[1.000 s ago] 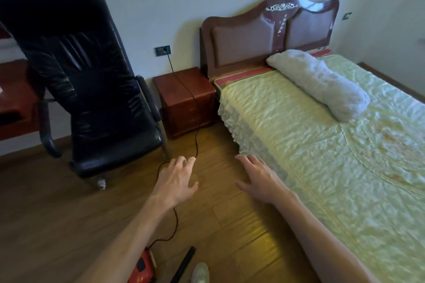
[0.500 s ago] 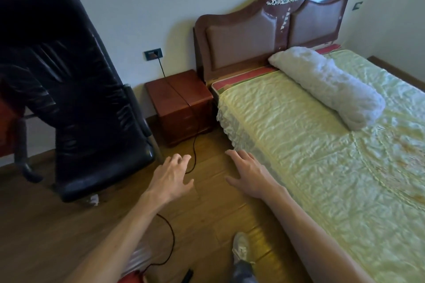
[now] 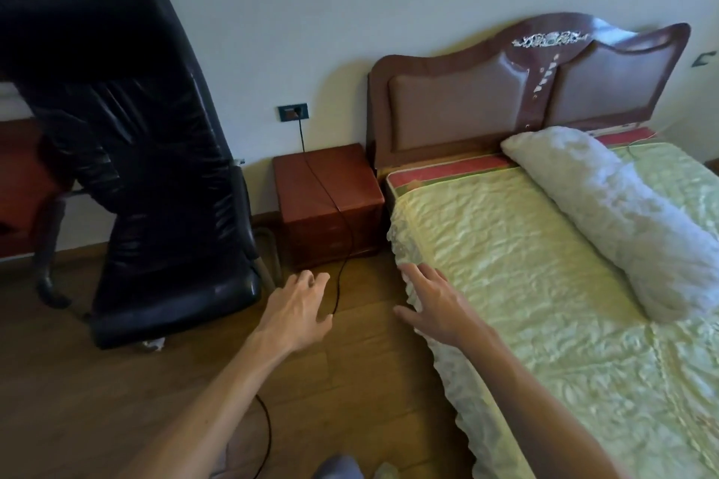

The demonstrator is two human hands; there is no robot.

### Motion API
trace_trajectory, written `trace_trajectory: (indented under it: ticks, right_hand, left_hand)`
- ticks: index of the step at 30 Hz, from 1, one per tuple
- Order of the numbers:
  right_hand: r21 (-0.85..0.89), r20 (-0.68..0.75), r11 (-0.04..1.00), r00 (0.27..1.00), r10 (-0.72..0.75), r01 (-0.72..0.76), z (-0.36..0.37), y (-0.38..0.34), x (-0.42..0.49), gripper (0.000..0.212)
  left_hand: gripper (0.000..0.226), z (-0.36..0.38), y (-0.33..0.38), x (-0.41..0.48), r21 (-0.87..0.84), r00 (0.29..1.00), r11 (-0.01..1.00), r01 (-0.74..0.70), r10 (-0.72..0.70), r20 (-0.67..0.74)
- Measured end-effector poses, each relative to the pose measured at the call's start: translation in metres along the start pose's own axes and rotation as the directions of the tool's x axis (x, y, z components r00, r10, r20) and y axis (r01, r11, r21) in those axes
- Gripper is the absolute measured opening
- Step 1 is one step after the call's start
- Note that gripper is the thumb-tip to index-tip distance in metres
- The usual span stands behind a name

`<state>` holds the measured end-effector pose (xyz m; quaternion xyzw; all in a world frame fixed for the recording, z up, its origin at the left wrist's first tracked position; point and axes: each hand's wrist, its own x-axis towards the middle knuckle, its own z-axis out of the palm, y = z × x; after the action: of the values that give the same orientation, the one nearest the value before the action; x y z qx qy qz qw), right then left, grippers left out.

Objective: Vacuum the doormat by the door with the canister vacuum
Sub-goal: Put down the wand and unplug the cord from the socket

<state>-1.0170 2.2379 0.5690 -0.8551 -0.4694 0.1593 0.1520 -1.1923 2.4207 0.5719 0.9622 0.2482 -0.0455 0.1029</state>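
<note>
Two empty hands mid-frame: left hand [image 3: 299, 307] w/ fingers loosely curled, right hand [image 3: 435, 303] spread. Cord [image 3: 339, 284] plugged into socket [image 3: 293, 112], upper centre-left. Vacuum & doormat not in view; vacuuming prob. not started.

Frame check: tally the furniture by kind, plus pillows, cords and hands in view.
Black office chair: 1
Nightstand: 1
Bed: 1
Desk: 1
Bolster pillow: 1
Black power cord: 1
Hands: 2, left hand and right hand, both empty
Total: 8
</note>
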Motion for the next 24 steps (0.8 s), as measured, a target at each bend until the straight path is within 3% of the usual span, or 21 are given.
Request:
trace_trajectory:
  ticks: [9,24]
  right_hand:
    - [0.002,0.054,0.999,0.998,-0.037,0.036,-0.01,0.015,0.092,0.071]
    - [0.016,0.073,0.998,0.995,-0.063,0.062,-0.027,-0.002,0.323,0.069]
  left_hand:
    - [0.067,-0.009,-0.037,0.068,-0.016,0.997,0.997,0.075,-0.075,-0.007]
    - [0.069,-0.032,-0.155,0.246,-0.011,0.996,0.997,0.074,-0.073,0.056]
